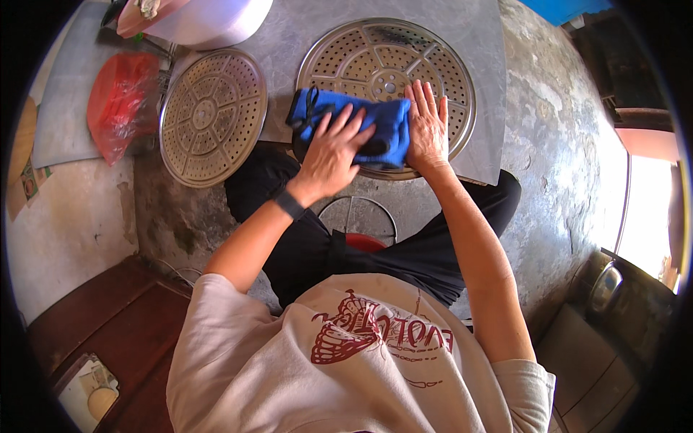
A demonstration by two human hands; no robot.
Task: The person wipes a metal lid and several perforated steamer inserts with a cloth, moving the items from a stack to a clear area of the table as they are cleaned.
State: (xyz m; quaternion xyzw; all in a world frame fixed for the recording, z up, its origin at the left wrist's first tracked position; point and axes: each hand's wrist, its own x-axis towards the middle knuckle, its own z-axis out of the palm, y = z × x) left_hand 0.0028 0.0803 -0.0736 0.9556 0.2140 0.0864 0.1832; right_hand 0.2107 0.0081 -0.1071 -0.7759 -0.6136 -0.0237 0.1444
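A folded blue cloth item with a black cord [387,122] lies over the near left part of a large round perforated metal steamer tray [352,62]. My left hand [333,149] rests on the blue cloth with its fingers spread. Flat against the tray and the cloth's right edge lies my right hand [426,127], fingers extended and holding nothing. A smaller perforated steamer tray [216,116] is to the left, its near part reaching past the table edge.
Both trays are on a grey table [490,108]. A large metal pot [216,24] stands at its far left, near a red plastic bag [122,100]. Below, between my knees, are a round metal frame [394,222] and something red [365,242].
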